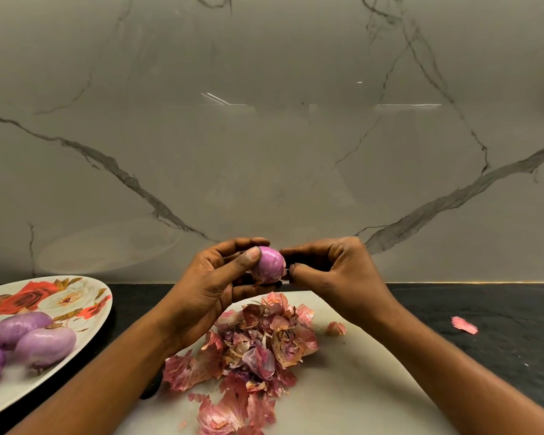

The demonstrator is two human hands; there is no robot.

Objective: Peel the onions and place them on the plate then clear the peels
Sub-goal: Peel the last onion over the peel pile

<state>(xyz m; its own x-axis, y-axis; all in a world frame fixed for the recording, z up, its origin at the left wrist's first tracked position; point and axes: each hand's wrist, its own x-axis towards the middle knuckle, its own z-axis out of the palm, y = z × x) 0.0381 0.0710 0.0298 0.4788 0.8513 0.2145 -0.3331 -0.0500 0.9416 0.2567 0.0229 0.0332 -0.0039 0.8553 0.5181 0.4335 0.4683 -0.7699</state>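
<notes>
The left hand (208, 287) cups the onion (269, 263), thumb on top; the right hand (333, 271) pinches its right side. Below the hands, peels (258, 343) lie heaped on a white board (358, 372). Left of them, the plate (106, 304) carries three peeled onions (44, 343).

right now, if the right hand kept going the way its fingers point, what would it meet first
The red onion: the right hand points its fingertips leftward and seems to pinch at the onion's edge. Just beyond is the left hand, which grips it.
</notes>
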